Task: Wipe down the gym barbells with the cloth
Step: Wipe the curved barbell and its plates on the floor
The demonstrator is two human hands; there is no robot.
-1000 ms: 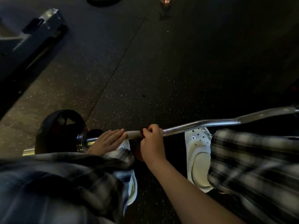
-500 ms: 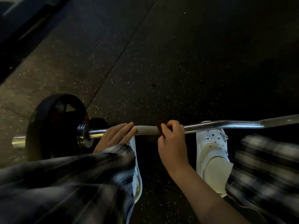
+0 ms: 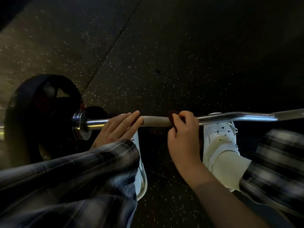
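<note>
Head view: The weight plate at 9 o'clock has pale and red marks on its face, too blurred to read. R shoe carries small metal charms, one star-shaped; any lettering is too small to tell.

Count: 1 barbell, 1 plate in view, 1 chrome collar, 1 cloth, 2 hands, 2 white clog-type shoes.

The barbell runs across mid-frame from 9 to 3 o'clock, w/ a bend toward the 3 o'clock end. The plate and collar sit at its 9 o'clock end. A matt tan stretch of the bar shows btwn the two hands; the rest is shiny steel.

L hand, just 9 o'clock of centre, lies on the bar beside the collar, fingers straight and together, resting on the metal, not curled round it. A plaid sleeve covers that arm to the wrist.

R hand, just 3 o'clock of centre, has fingers curled over the bar, pinching the dark brownish cloth against it; the cloth wraps the bar at the tan stretch's 3 o'clock end. Forearm is bare.

L shoe sits below the bar nr 6 o'clock, R shoe toward 4 o'clock w/ a pale sock and plaid trouser leg. Dark speckled floor fills 12 o'clock.
</note>
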